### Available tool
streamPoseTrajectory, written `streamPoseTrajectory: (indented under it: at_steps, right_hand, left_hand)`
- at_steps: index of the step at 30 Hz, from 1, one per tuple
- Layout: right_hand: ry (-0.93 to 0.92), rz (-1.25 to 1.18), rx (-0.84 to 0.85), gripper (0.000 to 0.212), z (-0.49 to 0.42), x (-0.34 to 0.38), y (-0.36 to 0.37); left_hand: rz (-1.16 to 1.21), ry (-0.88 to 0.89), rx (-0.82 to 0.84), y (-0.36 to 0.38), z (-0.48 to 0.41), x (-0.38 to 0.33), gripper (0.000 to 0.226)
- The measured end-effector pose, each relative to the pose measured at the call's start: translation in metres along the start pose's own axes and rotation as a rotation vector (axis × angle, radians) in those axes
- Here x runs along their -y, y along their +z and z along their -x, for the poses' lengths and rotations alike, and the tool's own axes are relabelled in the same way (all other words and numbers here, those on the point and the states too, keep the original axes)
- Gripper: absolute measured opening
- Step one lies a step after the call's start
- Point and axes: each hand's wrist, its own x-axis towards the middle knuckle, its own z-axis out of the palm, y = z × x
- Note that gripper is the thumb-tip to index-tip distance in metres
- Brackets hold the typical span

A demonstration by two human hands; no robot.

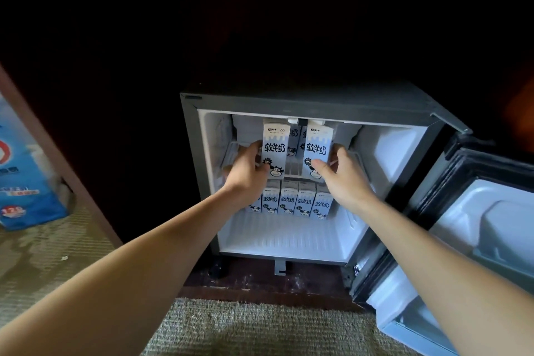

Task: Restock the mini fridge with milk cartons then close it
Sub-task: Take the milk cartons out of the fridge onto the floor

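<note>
Left hand (pixel 245 166) grasps the left milk carton (pixel 274 147) and right hand (pixel 345 175) the right carton (pixel 316 150), upright paperboard boxes on the mini fridge's (pixel 318 100) upper shelf, printed with bold Chinese characters and a cartoon cow. A matching lower row (pixel 289 200) stands on ribbed white plastic.

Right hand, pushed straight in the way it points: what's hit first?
Likely the back cartons standing behind the carton that the right hand grips; depth is unclear.

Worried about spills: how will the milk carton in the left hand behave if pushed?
The left-hand milk carton is tall and narrow, so it probably tips if pushed high. Its flat, boxy faces suggest it slides stiffly, not rolls.
</note>
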Motion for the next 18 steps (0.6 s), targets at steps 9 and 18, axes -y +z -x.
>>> streamPoseTrajectory:
  at_steps: [9, 18]
  right_hand:
    - [0.000, 0.013, 0.136, 0.031, 0.008, 0.006, -0.021]
    - [0.042, 0.081, 0.223, 0.057, 0.017, -0.006, -0.030]
  left_hand:
    - [-0.073, -0.063, 0.094, 0.015, 0.005, -0.009, 0.041]
    - [-0.006, -0.051, 0.245, 0.007, 0.027, -0.024, 0.025]
